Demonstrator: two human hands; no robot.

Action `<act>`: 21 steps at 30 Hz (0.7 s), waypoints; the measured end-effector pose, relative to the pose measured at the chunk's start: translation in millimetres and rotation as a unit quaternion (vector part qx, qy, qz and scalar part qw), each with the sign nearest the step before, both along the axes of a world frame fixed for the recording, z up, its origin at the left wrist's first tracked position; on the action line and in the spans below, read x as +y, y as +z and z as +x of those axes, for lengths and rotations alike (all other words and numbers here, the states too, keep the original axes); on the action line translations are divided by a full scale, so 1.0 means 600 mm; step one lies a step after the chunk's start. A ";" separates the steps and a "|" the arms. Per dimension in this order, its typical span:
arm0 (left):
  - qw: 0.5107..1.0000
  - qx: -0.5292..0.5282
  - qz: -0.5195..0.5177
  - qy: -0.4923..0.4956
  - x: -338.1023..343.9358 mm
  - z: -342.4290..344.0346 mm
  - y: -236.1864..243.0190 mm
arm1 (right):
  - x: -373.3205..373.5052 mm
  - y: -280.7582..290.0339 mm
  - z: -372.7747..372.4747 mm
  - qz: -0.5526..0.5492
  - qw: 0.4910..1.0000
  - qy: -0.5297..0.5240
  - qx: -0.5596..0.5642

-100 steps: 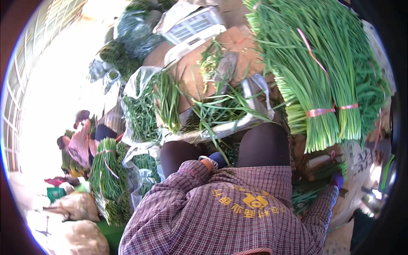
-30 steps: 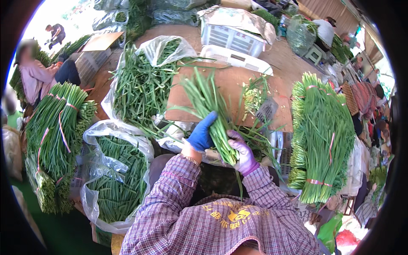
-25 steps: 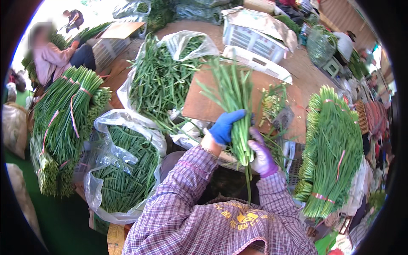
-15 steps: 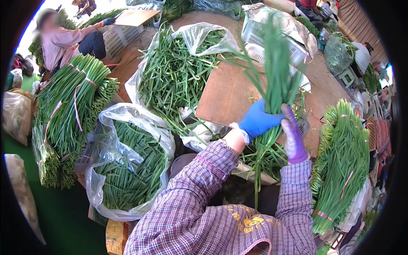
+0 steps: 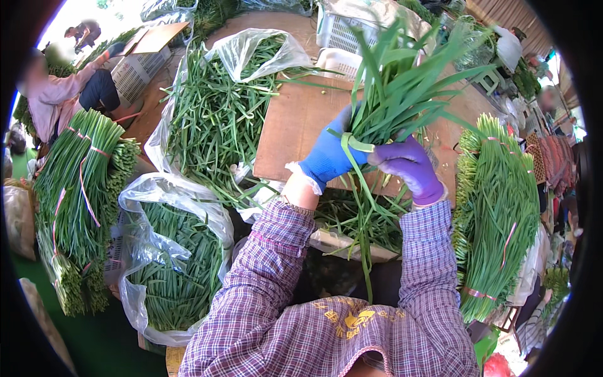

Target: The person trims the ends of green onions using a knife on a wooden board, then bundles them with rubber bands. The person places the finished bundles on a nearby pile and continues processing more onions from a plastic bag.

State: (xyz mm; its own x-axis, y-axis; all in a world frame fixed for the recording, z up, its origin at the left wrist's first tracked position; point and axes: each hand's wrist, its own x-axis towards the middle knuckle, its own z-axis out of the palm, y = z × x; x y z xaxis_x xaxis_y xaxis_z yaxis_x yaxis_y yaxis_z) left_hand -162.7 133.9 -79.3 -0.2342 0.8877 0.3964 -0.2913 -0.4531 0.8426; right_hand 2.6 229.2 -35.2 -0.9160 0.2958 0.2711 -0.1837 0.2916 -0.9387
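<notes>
My left hand point(image 5: 330, 151), in a blue glove, is closed around a bunch of Chinese chives point(image 5: 399, 88) above a brown board. The leaves fan up and to the right. A pale yellow-green leaf point(image 5: 358, 144) runs across the front of the bunch between my hands. In a purple glove, my right hand point(image 5: 411, 169) has its thumb and fingers closed at the right end of that leaf, against the bunch's lower side. Several long leaves point(image 5: 365, 232) dangle below my hands. Some of the right fingers are hidden behind the bunch.
The brown board point(image 5: 301, 125) lies ahead. Loose chives fill a plastic-lined container point(image 5: 220, 113) and a nearer plastic bag point(image 5: 176, 270). Tied chive bundles stand at left point(image 5: 81, 169) and right point(image 5: 499, 220). Another person point(image 5: 59, 100) sits far left; white crates point(image 5: 342, 31) stand behind.
The bunch, upright and blurred before, now leans right with its leaves spread. My right hand, its fingers straight before, has closed on the pale leaf. The whole view has shifted, moving surroundings leftward.
</notes>
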 end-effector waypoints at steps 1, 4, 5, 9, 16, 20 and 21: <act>0.997 0.066 0.019 0.040 0.002 0.004 -0.001 | -0.009 0.002 -0.008 0.028 0.999 -0.015 0.012; 0.950 0.252 0.054 0.179 0.005 0.023 0.005 | -0.038 -0.004 -0.016 -0.047 0.998 -0.047 0.015; 0.919 0.333 0.010 0.212 0.014 0.035 -0.006 | -0.046 -0.006 -0.016 -0.098 0.994 -0.055 0.011; 0.796 0.533 -0.058 0.280 0.004 0.087 0.003 | -0.059 0.006 -0.017 0.067 0.986 -0.112 0.107; 0.908 0.398 0.033 0.125 -0.064 0.149 0.046 | -0.030 -0.026 0.092 -0.144 0.917 -0.235 0.289; 0.998 0.019 -0.051 -0.017 -0.089 0.131 0.042 | -0.014 -0.011 0.187 -0.391 0.834 0.026 0.388; 0.996 -0.067 -0.058 -0.007 -0.097 0.122 0.046 | 0.009 -0.031 0.219 -0.408 0.816 0.059 0.406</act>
State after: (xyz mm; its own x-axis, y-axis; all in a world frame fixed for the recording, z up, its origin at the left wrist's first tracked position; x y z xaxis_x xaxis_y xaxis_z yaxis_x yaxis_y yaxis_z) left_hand -89.7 75.6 -51.8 -0.2653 0.9291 0.2576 -0.4103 -0.3506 0.8418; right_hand 134.2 234.4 -53.7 -0.5677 0.6047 0.5586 -0.8230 -0.4341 -0.3664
